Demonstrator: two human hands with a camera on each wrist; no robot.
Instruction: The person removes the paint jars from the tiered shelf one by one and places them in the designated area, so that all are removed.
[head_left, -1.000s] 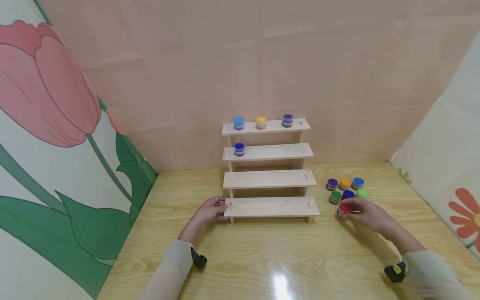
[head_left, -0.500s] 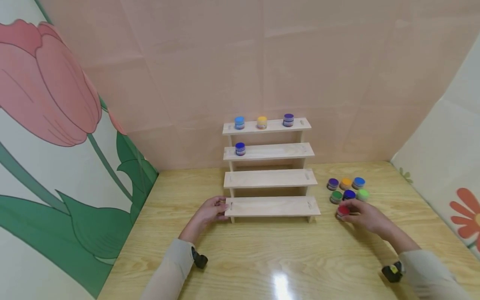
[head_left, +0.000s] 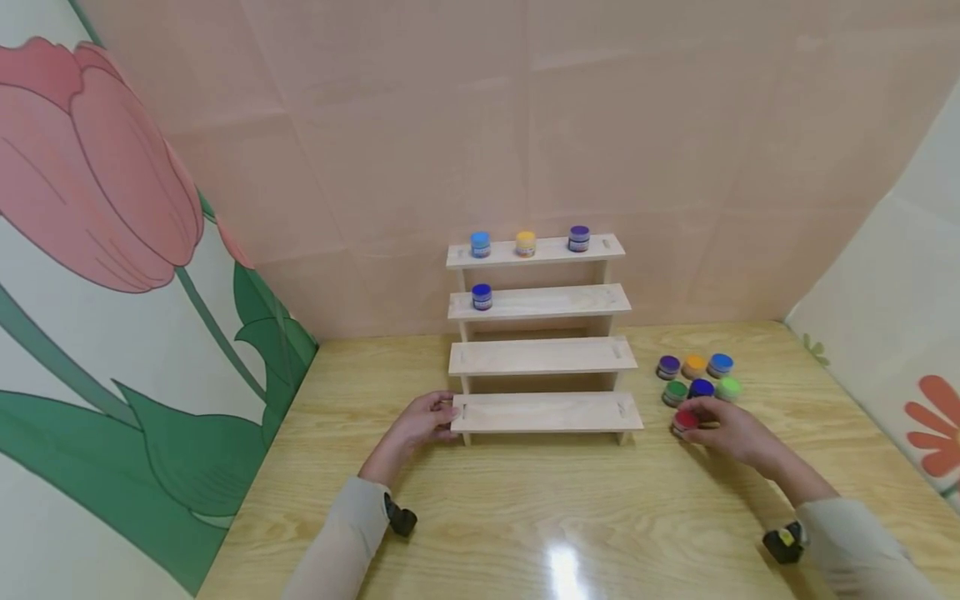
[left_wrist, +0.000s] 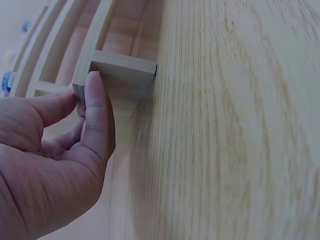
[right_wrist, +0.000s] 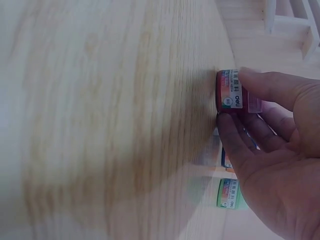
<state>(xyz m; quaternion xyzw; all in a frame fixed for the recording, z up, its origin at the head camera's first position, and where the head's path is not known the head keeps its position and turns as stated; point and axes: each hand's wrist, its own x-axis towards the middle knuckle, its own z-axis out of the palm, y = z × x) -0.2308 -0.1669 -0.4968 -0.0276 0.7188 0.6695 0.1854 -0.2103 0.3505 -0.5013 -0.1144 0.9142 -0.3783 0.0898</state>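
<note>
1. Read the clock from the middle of the stepped wooden rack point(head_left: 540, 357), twelve pointing away from you.
2. Your left hand point(head_left: 415, 423), at eight o'clock, pinches the left end of the lowest shelf point(head_left: 546, 412) between thumb and fingers.
3. Your right hand point(head_left: 738, 432), at four o'clock, grasps the red jar point(head_left: 684, 422), thumb on one side and fingers on the other; its printed label shows in the right wrist view. You can't tell whether its base touches the tabletop point(head_left: 480, 517).
4. Near it, just past three o'clock, you have two rows of jars: dark green point(head_left: 674, 395), dark blue point(head_left: 701, 390) and light green point(head_left: 728, 390) closer to you; purple point(head_left: 668, 367), orange point(head_left: 694, 366) and blue point(head_left: 721, 366) behind.
5. On your top shelf point(head_left: 552, 250) stand a light blue jar point(head_left: 480, 245) at eleven, a yellow jar point(head_left: 526, 244) near twelve and a violet jar point(head_left: 578, 240) toward one.
6. At ten, a deep blue jar point(head_left: 482, 297) stands on your second shelf point(head_left: 555, 302).
</note>
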